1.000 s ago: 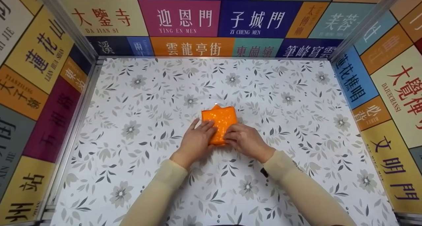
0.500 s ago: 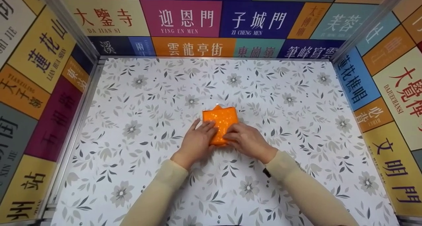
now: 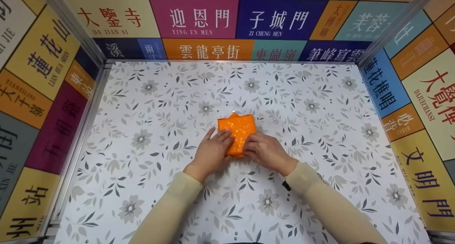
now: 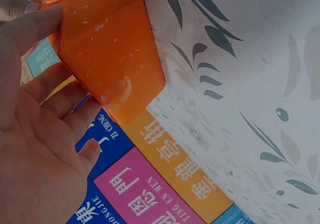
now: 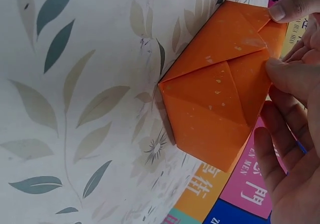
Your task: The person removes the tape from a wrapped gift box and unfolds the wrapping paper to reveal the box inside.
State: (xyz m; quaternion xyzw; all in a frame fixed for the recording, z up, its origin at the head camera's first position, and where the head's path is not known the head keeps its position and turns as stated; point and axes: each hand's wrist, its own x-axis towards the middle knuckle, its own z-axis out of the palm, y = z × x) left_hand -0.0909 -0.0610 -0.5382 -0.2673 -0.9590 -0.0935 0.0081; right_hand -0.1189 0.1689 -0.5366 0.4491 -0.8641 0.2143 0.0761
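Observation:
A folded piece of orange paper (image 3: 237, 128) with gold flecks is between both hands near the table's middle; one pointed flap sticks out at its far edge. My left hand (image 3: 211, 149) holds its left side, fingers across the upper face. In the left wrist view the thumb of the left hand (image 4: 40, 159) lies against the near side of the paper (image 4: 110, 54). My right hand (image 3: 265, 149) pinches the right side near the front corner. Slanting crease lines and overlapping folds show on the paper (image 5: 210, 104) in the right wrist view, with the right thumb on its edge.
The tabletop (image 3: 177, 94) has a white covering with grey leaves and flowers. Panels with coloured blocks and Chinese lettering stand along the back (image 3: 199, 20), the left and the right. Something small and black (image 3: 286, 185) shows beneath the right cuff.
The head view shifts very slightly. Both hands stay on the folded orange paper, and the right fingers move only a little along its right side.

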